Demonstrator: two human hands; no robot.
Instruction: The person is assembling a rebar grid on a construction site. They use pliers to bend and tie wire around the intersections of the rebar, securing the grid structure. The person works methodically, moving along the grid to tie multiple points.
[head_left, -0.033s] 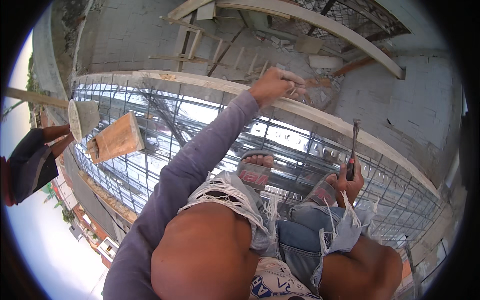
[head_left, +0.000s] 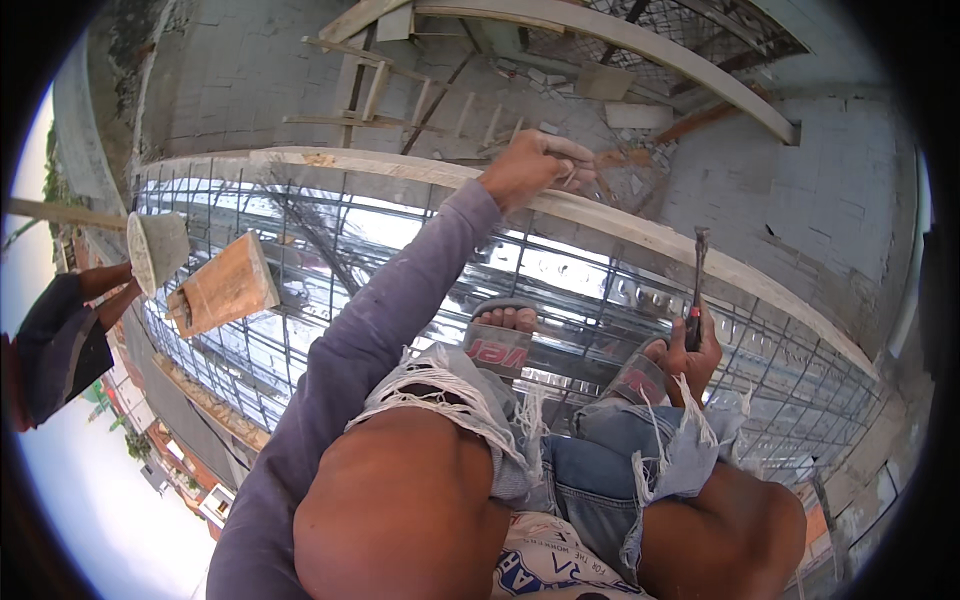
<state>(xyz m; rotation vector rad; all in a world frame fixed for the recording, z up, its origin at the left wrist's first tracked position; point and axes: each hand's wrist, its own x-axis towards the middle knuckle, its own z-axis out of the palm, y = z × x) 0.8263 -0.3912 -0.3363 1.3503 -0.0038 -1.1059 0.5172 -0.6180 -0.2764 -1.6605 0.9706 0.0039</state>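
My left hand [head_left: 535, 172] reaches out over the long wooden plank [head_left: 640, 232], its fingers pinched together. A thin, pale bit seems to show at the fingertips, too small to name. On the right, beside my sandalled foot, my right hand [head_left: 697, 358] is closed round the red and black grip of a hammer [head_left: 699, 275]. The hammer's dark metal head points up and away from me, close to the plank. Beneath both hands runs a grid of steel rebar [head_left: 345, 235] over shiny corrugated metal sheeting [head_left: 390, 228].
I squat on the rebar grid. At left lie a wooden board [head_left: 228, 286] and a pale bucket-like container [head_left: 157, 250], beside another person's legs [head_left: 105, 285]. Beyond the plank, a floor far below holds timber frames [head_left: 375, 92] and rubble. Rooftops and sky show past the left edge.
The whole view has shifted slightly to the left. Both hands keep nearly the same pose, with the hammer still in my right hand.
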